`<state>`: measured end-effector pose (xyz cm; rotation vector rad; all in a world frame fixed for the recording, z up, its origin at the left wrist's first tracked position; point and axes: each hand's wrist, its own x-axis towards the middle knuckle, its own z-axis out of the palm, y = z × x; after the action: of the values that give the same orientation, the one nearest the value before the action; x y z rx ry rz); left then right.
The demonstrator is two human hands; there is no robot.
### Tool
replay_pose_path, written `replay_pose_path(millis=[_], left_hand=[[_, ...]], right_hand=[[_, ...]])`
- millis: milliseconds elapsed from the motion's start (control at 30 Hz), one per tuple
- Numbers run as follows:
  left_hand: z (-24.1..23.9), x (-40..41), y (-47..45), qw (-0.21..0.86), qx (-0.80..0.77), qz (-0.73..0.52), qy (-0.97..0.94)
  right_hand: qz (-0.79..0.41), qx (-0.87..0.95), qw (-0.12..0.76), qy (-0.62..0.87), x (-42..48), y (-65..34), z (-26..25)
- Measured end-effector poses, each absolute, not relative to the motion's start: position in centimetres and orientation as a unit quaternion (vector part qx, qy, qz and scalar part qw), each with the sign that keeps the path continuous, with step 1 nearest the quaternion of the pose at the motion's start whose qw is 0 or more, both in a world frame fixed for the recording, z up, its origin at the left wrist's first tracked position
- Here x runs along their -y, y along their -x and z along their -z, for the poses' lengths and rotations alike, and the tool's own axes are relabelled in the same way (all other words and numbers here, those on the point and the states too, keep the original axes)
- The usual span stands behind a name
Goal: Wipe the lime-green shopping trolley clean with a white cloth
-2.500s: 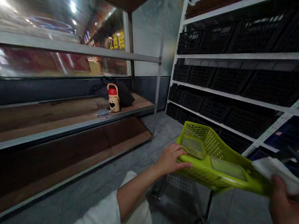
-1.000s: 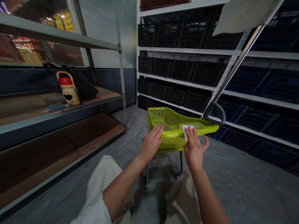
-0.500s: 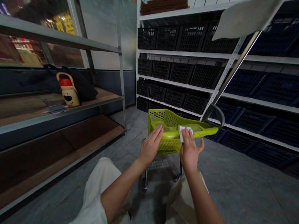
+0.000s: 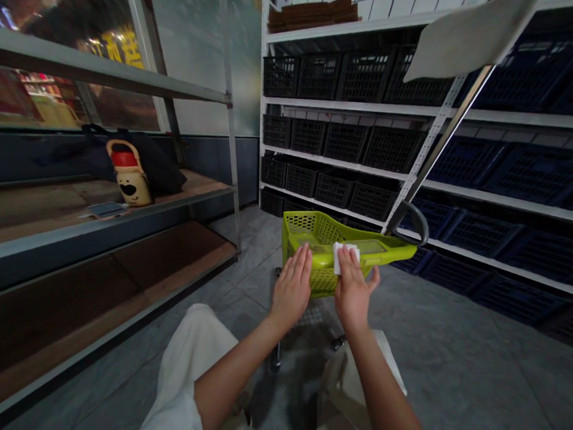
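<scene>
A small lime-green shopping cart (image 4: 388, 254) with a perforated basket stands on the floor between my knees, its grey handle (image 4: 419, 223) off to the right. My left hand (image 4: 293, 288) rests with straight fingers against the near rim of the basket and holds nothing. A little to its right, my right hand (image 4: 352, 293) presses a folded white tissue or cloth (image 4: 337, 263) flat onto the same rim, thumb stuck out to the side. The fingers hide part of the white piece. A pole with a pale panel (image 4: 466, 47) rises behind the handle.
Ahead are white racks (image 4: 336, 103) of black crates (image 4: 345, 143) and blue crates (image 4: 541, 174). On the left, a metal-framed shelf (image 4: 202, 197) bears a beige bottle with a red lid (image 4: 132, 178), a phone (image 4: 108, 209) and a dark bag (image 4: 167, 168).
My right hand has slid left along the rim with the white piece, nearer my left hand. The left hand has shifted slightly, its fingers still on the rim.
</scene>
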<state>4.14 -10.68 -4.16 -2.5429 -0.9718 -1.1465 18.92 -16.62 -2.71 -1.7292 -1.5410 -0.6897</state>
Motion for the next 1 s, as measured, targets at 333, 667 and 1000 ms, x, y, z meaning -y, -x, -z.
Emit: replay_pose_path(millis=[333, 667, 1000], left_hand=[[4.0, 11.1, -3.8, 0.093, 0.335, 0.376, 0.859], [4.0, 11.4, -3.8, 0.082, 0.333, 0.387, 0.856], [4.1, 11.5, -3.9, 0.084, 0.336, 0.387, 0.855]], right_hand=[[0.26, 0.567, 0.37, 0.689, 16.8, -19.0, 2.3], [0.232, 0.635, 0.354, 0.646, 16.8, -18.6, 2.2], [0.221, 0.682, 0.326, 0.616, 17.0, -17.7, 2.7]])
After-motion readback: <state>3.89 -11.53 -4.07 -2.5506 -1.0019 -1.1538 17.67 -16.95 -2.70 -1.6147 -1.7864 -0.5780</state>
